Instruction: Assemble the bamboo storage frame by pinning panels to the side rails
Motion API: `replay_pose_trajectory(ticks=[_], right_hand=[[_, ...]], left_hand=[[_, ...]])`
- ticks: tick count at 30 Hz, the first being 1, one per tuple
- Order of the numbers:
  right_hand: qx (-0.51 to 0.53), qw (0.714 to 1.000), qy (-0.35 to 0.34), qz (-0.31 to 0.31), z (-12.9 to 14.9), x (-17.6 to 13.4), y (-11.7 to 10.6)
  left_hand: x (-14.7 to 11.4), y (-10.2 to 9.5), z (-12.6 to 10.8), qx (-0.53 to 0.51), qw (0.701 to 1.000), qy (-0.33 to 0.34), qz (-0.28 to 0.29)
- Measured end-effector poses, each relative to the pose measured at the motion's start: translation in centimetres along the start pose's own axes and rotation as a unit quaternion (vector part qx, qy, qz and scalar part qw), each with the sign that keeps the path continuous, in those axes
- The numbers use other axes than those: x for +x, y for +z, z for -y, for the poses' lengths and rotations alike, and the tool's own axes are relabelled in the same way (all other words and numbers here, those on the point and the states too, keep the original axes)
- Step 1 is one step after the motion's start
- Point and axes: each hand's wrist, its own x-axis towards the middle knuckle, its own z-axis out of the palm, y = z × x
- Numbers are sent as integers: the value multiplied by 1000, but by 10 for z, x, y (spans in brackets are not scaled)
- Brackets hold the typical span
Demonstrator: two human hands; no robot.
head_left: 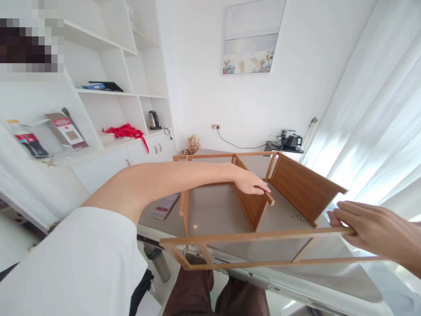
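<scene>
"What does the room show?"
"At left, white shelves [131, 94] hold a bottle [30, 139] of dark liquid, a red cloth [126, 131] and a kettle [153, 119], its contents hidden. On the grey desk [362, 276], a phone [166, 205] lies beside a wooden frame [259, 236]."
"And the hands?"
"Apart: left hand [248, 181] closed over the frame's middle panel [251, 204], right hand [371, 228] clamped on its near rail [296, 234], white curtains [365, 114] beyond."

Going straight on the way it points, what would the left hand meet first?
Beyond the divider it touches, the left hand would probably meet the wooden end panel; depth is unclear.
</scene>
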Motion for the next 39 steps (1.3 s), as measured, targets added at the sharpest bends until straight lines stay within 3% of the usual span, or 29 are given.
replay_pose_trajectory(ticks=[5, 10, 14, 18, 22, 31, 39], right_hand=[[-52, 996, -35, 66, 17, 29, 43], [-78, 985, -79, 135, 10, 41, 78], [-88, 979, -46, 176, 7, 50, 97], [-83, 980, -17, 177, 12, 54, 112], [-77, 980, 1, 183, 15, 56, 122], [-91, 975, 41, 198, 18, 72, 124], [-93, 975, 53, 195, 14, 81, 132]], left_hand=[[10, -10, -8, -33, 996, -76, 36], [9, -19, -23, -112, 982, -145, 53], [2, -20, -36, -91, 977, -179, 69], [0, -9, -37, -75, 974, -214, 26], [1, 4, -26, -59, 981, -184, -7], [-9, 1, -14, -17, 986, -168, 9], [-11, 10, -1, 18, 987, -159, 19]])
